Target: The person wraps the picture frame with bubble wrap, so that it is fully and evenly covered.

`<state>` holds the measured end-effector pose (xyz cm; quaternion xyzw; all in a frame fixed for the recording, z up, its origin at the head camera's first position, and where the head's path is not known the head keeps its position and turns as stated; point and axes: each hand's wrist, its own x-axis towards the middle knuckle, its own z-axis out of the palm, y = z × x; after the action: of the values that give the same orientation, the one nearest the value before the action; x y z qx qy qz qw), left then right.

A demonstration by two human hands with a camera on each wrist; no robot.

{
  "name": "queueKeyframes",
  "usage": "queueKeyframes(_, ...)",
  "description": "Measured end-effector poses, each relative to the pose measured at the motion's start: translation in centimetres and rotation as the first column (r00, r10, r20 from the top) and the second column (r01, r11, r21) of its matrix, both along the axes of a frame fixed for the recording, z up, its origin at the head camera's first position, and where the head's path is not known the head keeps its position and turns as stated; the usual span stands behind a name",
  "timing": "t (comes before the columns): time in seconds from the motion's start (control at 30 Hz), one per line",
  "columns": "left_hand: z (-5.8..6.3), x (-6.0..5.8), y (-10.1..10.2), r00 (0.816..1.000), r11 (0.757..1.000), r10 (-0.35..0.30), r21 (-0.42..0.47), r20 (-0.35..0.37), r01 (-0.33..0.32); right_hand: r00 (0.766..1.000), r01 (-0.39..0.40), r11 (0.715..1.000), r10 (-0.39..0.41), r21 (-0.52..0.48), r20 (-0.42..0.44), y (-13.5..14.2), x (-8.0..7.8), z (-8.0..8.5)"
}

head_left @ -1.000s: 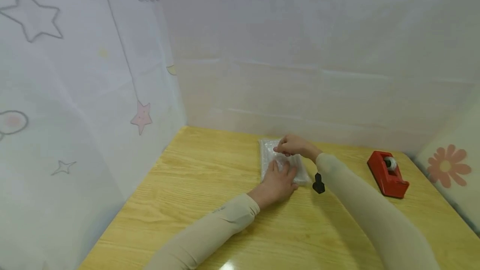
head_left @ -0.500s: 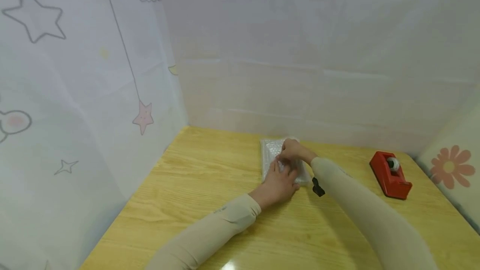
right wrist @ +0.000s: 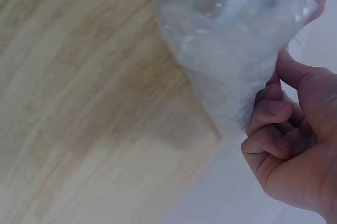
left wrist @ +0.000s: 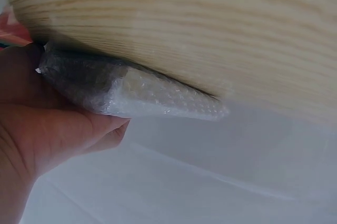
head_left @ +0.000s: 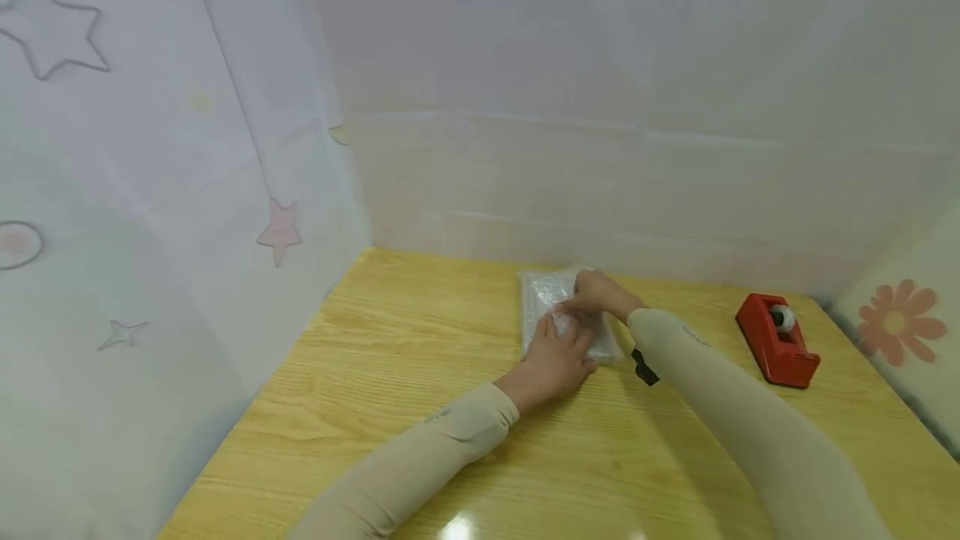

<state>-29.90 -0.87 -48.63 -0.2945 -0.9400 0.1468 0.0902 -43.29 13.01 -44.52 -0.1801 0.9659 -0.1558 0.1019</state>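
Observation:
A flat package in clear bubble wrap (head_left: 542, 290) lies on the wooden table near its back edge. My left hand (head_left: 553, 361) rests on the near part of it with fingers spread over the top; in the left wrist view the bubble-wrapped package (left wrist: 152, 92) lies along the hand. Over the package's right side, my right hand (head_left: 597, 294) has its fingertips down on the wrap, just beyond the left fingers. The right wrist view shows this hand (right wrist: 297, 134) with several fingers curled and the thumb reaching to the wrap (right wrist: 226, 50). I cannot tell whether it pinches anything.
A red tape dispenser (head_left: 777, 342) with a roll of clear tape (head_left: 782, 319) stands at the right of the table (head_left: 420, 340). Printed cloth walls (head_left: 525, 107) rise behind and on both sides. A black piece (head_left: 645, 367) hangs by the right wrist.
My right hand has come down from above the package and its fingertips now lie on the wrap close to the left fingers. The left hand has stayed in place.

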Motion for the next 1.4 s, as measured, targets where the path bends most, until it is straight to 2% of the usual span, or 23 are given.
queueKeyframes(0.1, 0.0, -0.1, -0.2, 1.000, 1.000, 0.003, 0.004, 0.024, -0.003, 0.996, -0.085, 0.993, 0.088, -0.084, 0.035, 0.3, 0.4, 0.5)
queueKeyframes(0.2, 0.2, 0.0, -0.4, 0.999, 1.000, 0.008, 0.008, 0.051, -0.008, 0.980, -0.117, 0.968, 0.149, -0.222, 0.134, 0.4, 1.1, 1.2)
queueKeyframes(0.33, 0.4, 0.1, -0.8, 0.998, 1.000, 0.020, 0.019, 0.065, -0.021, 0.943, -0.094, 0.920, 0.205, -0.380, 0.263, 0.2, 1.7, 2.1)
queueKeyframes(0.57, -0.1, 0.0, -0.9, 0.997, 0.999, 0.032, 0.034, 0.069, -0.035, 0.885, -0.069, 0.821, 0.312, -0.566, 0.345, -0.7, 1.8, 2.5)
queueKeyframes(0.63, -0.4, -0.1, -0.9, 0.997, 0.999, 0.032, 0.040, 0.066, -0.034, 0.873, -0.050, 0.803, 0.324, -0.593, 0.365, -1.0, 1.6, 2.6)
queueKeyframes(0.73, -0.6, -0.2, -0.8, 0.997, 0.998, 0.035, 0.044, 0.064, -0.037, 0.872, -0.070, 0.811, 0.332, -0.581, 0.359, -1.6, 1.5, 2.7)
queueKeyframes(0.87, -0.3, -0.1, -0.7, 0.997, 0.998, 0.041, 0.046, 0.060, -0.044, 0.871, -0.148, 0.827, 0.369, -0.543, 0.325, -2.2, 1.5, 2.6)
queueKeyframes(1.0, -0.1, -0.1, -0.6, 0.997, 0.998, 0.028, 0.060, 0.069, -0.033, 0.840, -0.174, 0.798, 0.426, -0.577, 0.336, -2.6, 1.3, 1.8)
queueKeyframes(1.1, -0.1, -0.1, -0.5, 0.997, 0.997, 0.017, 0.069, 0.071, -0.022, 0.831, -0.177, 0.781, 0.444, -0.600, 0.334, -2.8, 1.2, 1.2)
queueKeyframes(1.13, -0.2, -0.1, -0.5, 0.997, 0.997, 0.018, 0.071, 0.072, -0.023, 0.838, -0.176, 0.790, 0.433, -0.588, 0.331, -2.8, 0.9, 0.9)
queueKeyframes(1.33, -0.1, 0.0, -0.4, 0.996, 0.997, 0.049, 0.049, 0.080, -0.053, 0.909, -0.157, 0.902, 0.291, -0.401, 0.299, -2.9, 0.0, 0.0)
queueKeyframes(1.4, -0.1, -0.1, -0.6, 0.996, 0.998, 0.058, 0.031, 0.069, -0.060, 0.917, -0.158, 0.915, 0.276, -0.372, 0.290, -3.1, -0.1, 0.2)
